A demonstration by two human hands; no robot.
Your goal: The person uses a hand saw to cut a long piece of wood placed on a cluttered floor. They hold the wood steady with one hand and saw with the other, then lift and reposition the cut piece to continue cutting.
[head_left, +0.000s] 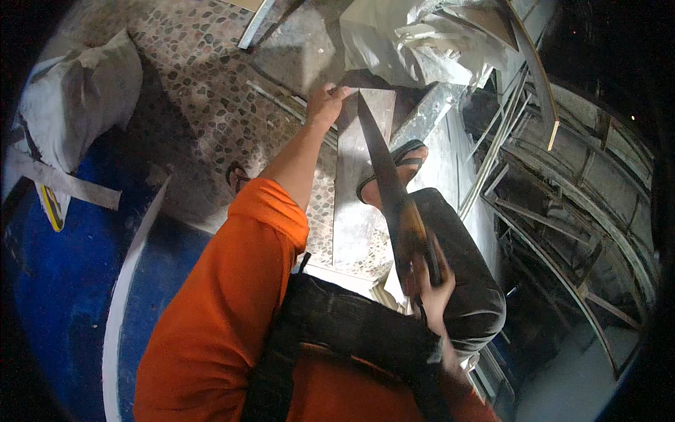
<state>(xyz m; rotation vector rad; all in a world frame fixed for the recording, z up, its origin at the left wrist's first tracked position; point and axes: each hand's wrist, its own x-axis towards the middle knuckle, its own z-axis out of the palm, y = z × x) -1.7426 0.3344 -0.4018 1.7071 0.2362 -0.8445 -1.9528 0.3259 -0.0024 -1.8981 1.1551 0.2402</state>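
My right hand (432,281) is closed round the handle of a handsaw (383,162). The long dark blade points away from me and narrows toward its far tip, which lies over the far end of a pale, worn wooden board (351,211). At that board's far left corner, my left hand (327,105) is closed, with thumb and fingers on the edge. A whitish edge shows at its fingertips; I cannot tell whether it is a separate piece. My right foot (404,172), in a dark flip-flop, is beside the board and partly behind the blade.
White sacks (394,49) are heaped at the far side, and another pale sack (84,98) lies at the far left. Metal frames (576,211) crowd the right. Blue sheeting (63,281) and a curved white strip (126,302) lie at left, beside pebble-patterned flooring (204,70).
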